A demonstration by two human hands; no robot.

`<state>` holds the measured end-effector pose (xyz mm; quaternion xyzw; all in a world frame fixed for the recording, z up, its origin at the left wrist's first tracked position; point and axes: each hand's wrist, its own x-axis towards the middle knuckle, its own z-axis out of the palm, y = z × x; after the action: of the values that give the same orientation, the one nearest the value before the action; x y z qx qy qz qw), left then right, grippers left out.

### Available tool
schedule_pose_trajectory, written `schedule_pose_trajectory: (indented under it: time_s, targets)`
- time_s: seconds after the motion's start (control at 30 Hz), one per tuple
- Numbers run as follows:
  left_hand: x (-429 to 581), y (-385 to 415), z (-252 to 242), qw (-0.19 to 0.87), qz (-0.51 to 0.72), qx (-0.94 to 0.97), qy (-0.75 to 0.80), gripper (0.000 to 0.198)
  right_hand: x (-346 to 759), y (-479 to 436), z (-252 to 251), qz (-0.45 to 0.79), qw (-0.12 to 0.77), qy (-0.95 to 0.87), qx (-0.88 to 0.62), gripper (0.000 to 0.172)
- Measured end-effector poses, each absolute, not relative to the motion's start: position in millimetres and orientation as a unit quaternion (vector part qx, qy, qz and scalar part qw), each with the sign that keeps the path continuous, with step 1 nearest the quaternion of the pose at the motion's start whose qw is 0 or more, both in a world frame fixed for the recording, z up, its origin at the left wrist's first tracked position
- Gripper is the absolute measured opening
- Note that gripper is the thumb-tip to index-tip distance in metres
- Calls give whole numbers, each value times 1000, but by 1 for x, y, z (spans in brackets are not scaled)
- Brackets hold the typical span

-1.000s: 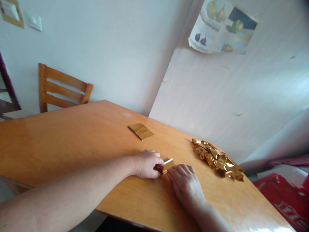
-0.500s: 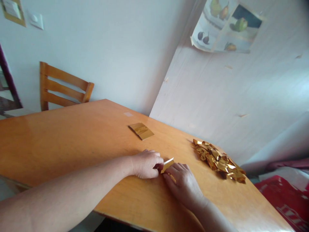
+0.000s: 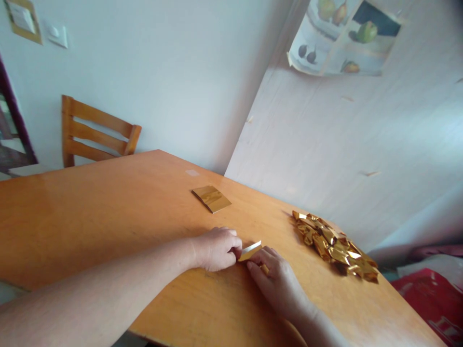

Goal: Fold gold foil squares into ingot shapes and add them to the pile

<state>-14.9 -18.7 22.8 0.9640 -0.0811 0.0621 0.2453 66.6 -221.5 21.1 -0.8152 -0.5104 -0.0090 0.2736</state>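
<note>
A small sheet of gold foil paper point(image 3: 249, 251), partly folded with a pale edge showing, is held between both hands just above or on the tabletop. My left hand point(image 3: 217, 248) pinches its left end with curled fingers. At the other end, my right hand point(image 3: 273, 274) grips the paper between thumb and fingers, hiding part of it. Beyond my left hand lies a flat stack of gold foil paper point(image 3: 211, 198). To the right sits a heap of folded gold foil pieces point(image 3: 334, 246), shiny and angular.
The wooden table point(image 3: 108, 207) meets the wall at its far edge. A wooden chair point(image 3: 99, 127) stands behind it at the left. A small pale patch point(image 3: 192, 172) shows near the far edge. A red bag point(image 3: 427, 299) is beyond the table's right edge.
The folded paper shows more of its pale side, and my right-hand fingers have shifted slightly on it. The view has moved a little; the stack and heap stay in place.
</note>
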Motion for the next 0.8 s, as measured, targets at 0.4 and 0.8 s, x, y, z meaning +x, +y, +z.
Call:
schedule_pose_trajectory:
  time_s: [0.4,0.8]
  targets:
    - [-12,-22,20,272,57,960,-32,18,72,-215,8,-8,317,-458,-831,20]
    - [-15,-28,26,223,70,972,4,13,75,-210,0,-30,333,-429,-839,18]
